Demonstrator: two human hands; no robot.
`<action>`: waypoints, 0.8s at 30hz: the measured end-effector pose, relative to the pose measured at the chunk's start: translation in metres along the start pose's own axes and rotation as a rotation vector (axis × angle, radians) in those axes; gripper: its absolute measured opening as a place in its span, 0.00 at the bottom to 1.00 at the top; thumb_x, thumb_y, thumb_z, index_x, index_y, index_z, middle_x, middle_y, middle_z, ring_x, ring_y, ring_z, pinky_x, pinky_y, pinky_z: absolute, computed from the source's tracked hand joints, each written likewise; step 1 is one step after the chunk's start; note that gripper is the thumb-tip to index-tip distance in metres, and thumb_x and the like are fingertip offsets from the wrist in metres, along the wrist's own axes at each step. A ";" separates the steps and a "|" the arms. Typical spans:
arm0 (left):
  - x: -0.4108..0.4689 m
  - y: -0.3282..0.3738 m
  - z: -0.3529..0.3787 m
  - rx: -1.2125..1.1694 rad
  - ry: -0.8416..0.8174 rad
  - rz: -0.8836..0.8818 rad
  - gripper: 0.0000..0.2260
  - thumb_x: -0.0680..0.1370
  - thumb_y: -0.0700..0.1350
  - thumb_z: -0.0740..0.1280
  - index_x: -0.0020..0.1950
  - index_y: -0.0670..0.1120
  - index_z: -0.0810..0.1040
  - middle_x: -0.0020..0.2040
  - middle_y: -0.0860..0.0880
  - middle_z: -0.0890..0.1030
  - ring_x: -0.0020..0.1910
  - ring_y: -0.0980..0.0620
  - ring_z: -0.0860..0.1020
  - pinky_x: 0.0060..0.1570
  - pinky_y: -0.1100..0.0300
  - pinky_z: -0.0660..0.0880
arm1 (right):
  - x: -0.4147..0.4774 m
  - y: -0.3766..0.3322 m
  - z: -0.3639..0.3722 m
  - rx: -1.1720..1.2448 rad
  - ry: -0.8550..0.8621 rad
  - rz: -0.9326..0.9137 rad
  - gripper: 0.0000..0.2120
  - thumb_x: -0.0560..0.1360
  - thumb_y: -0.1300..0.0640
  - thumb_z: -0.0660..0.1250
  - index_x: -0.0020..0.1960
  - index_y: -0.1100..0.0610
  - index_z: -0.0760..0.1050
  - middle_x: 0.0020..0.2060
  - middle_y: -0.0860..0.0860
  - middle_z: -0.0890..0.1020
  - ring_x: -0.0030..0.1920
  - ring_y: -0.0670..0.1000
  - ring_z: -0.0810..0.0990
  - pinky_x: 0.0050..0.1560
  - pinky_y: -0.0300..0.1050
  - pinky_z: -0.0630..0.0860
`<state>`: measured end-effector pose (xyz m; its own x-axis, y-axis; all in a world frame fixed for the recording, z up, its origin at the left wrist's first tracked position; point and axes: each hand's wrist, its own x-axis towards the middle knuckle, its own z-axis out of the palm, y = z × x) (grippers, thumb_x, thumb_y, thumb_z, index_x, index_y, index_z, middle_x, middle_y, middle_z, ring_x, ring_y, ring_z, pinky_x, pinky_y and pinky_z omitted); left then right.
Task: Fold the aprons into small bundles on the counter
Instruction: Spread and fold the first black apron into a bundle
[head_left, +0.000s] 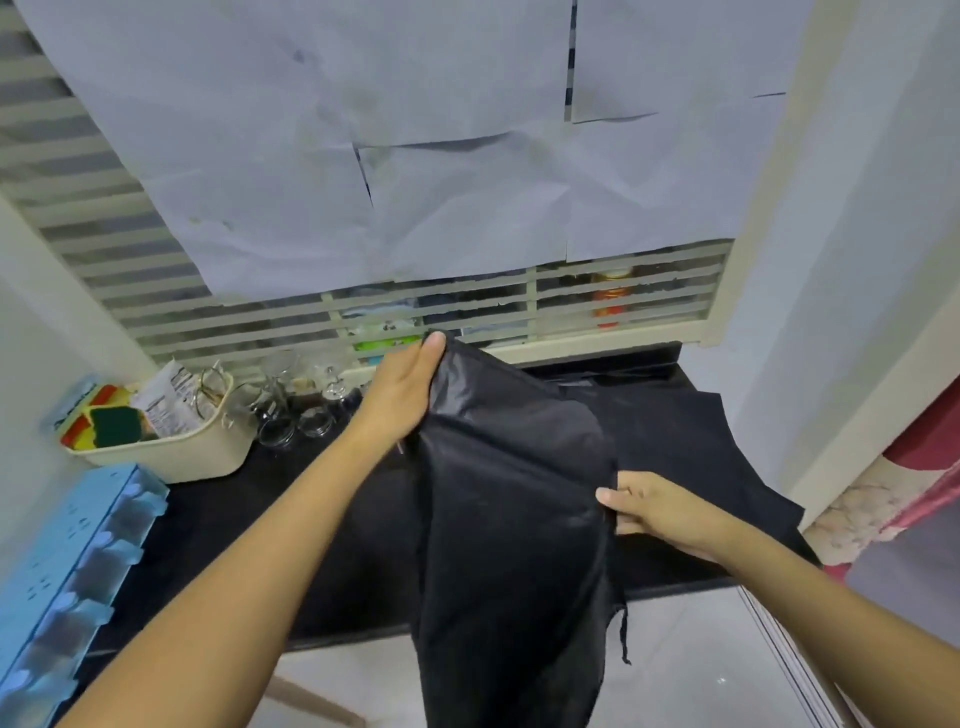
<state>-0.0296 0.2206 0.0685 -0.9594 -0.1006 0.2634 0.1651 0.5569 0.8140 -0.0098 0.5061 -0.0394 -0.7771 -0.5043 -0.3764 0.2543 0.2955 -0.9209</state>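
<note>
Through the head camera I am watching the left hand (402, 397) holding the top of a black apron (514, 493), thumb pressing the near face and fingers hidden behind the cloth. The right hand (662, 512) is pinching the apron's right edge lower down, fingers curling round it. The apron is hanging in the air in front of the counter (249, 519), its lower part dropping past the counter's front edge, and it is not yet lying flat.

I am judging that the fold is only beginning. To do it well, I would be guiding both hands to bring the long edges together while the cloth is hanging, so its weight is pulling out creases. Then I would lower it onto the bare dark surface before halving it again. The thin fabric is looking slippery and limp, so a firm pinch at the edges matters. A loose tie (625, 634) is dangling at the right and should be tucked inside the bundle.

Counting: I am seeing 2 black aprons, 1 held and 1 more, the second apron (691, 441), lying spread on the counter to the right. Also 1 cream basket (176, 460) holding sponges, 1 blue rack (72, 566) at the left, and a cluster of glass jars (291, 421) whose number I cannot tell.
</note>
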 end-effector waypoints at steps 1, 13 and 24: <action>0.018 -0.008 -0.006 0.048 0.029 0.008 0.21 0.83 0.49 0.54 0.32 0.44 0.67 0.29 0.48 0.69 0.27 0.56 0.66 0.31 0.63 0.64 | 0.008 -0.011 0.000 -0.009 0.110 -0.075 0.10 0.81 0.55 0.59 0.52 0.55 0.79 0.49 0.47 0.84 0.51 0.47 0.82 0.48 0.35 0.74; 0.165 -0.072 0.009 0.078 0.199 0.081 0.16 0.83 0.48 0.57 0.35 0.47 0.68 0.30 0.54 0.70 0.30 0.59 0.67 0.30 0.68 0.62 | 0.109 -0.099 -0.091 -0.477 0.194 0.015 0.10 0.73 0.50 0.71 0.36 0.54 0.78 0.33 0.44 0.82 0.34 0.45 0.78 0.40 0.39 0.72; 0.077 -0.207 0.089 0.561 -0.742 -0.728 0.22 0.72 0.59 0.71 0.51 0.42 0.72 0.50 0.47 0.76 0.54 0.47 0.77 0.44 0.59 0.70 | 0.220 0.022 -0.096 -0.676 0.477 0.278 0.16 0.82 0.53 0.58 0.60 0.63 0.74 0.59 0.60 0.78 0.57 0.61 0.76 0.50 0.48 0.71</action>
<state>-0.1583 0.1708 -0.1254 -0.7147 -0.1433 -0.6846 -0.4213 0.8695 0.2578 -0.2301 0.4795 -0.1326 -0.9343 0.0060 -0.3564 0.1916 0.8517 -0.4878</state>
